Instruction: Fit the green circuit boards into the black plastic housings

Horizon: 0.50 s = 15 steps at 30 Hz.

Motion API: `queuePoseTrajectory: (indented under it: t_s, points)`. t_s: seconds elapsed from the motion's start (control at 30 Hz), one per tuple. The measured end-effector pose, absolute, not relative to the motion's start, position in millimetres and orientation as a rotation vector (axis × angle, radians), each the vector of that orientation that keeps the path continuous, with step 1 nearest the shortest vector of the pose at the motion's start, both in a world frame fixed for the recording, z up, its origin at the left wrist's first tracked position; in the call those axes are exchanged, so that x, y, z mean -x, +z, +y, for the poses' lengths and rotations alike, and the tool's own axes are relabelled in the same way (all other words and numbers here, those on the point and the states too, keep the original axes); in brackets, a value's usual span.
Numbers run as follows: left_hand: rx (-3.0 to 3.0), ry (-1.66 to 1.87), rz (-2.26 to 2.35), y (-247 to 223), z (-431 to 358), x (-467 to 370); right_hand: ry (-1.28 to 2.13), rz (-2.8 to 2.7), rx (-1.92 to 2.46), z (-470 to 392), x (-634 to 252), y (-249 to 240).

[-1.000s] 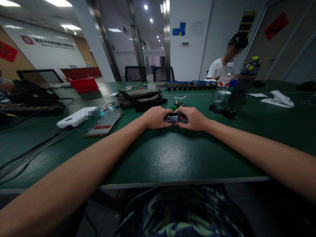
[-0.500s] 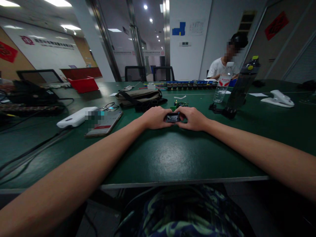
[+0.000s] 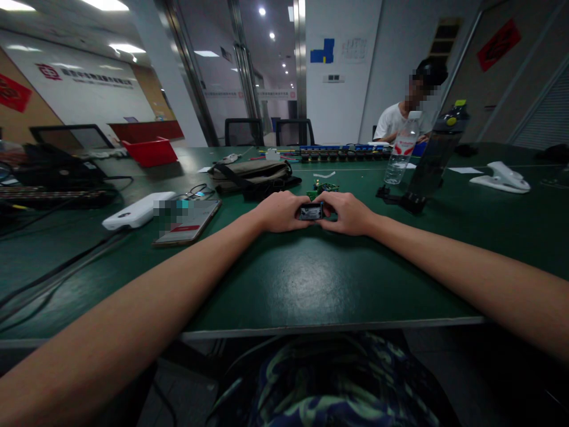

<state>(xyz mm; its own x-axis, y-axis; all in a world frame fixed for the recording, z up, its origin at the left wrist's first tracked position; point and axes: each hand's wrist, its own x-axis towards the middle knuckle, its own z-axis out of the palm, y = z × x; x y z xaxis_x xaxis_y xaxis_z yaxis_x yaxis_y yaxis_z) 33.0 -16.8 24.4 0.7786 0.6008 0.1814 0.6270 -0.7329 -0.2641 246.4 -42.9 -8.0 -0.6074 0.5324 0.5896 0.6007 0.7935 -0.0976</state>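
Observation:
Between my two hands a small black device with a lit screen is held upright, its screen facing me. My left hand grips its left end, fingers closed around it. On the other end, my right hand pinches it with thumb and fingers. Just behind the device lies a green circuit board, partly hidden by my hands. A grey-brown bag with a black strap lies beyond my left hand.
On the left lie a phone, a white power bank and cables. To the right stand a water bottle and a dark tall bottle; a white clamp-shaped object lies farther right. Across the green table sits a person.

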Motion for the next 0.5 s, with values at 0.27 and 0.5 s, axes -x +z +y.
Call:
queuePoseTrajectory:
  t_s: [0.27, 0.5]
  points:
    - [2.66, -0.11, -0.95, 24.3, -16.3, -33.0, -0.146, -2.37, 0.827, -41.4, -246.6, -7.9]
    - [2.659, -0.112, -0.949, 24.0, -15.3, -32.5, -0.152, -2.369, 0.826, -41.9, -246.6, -7.7]
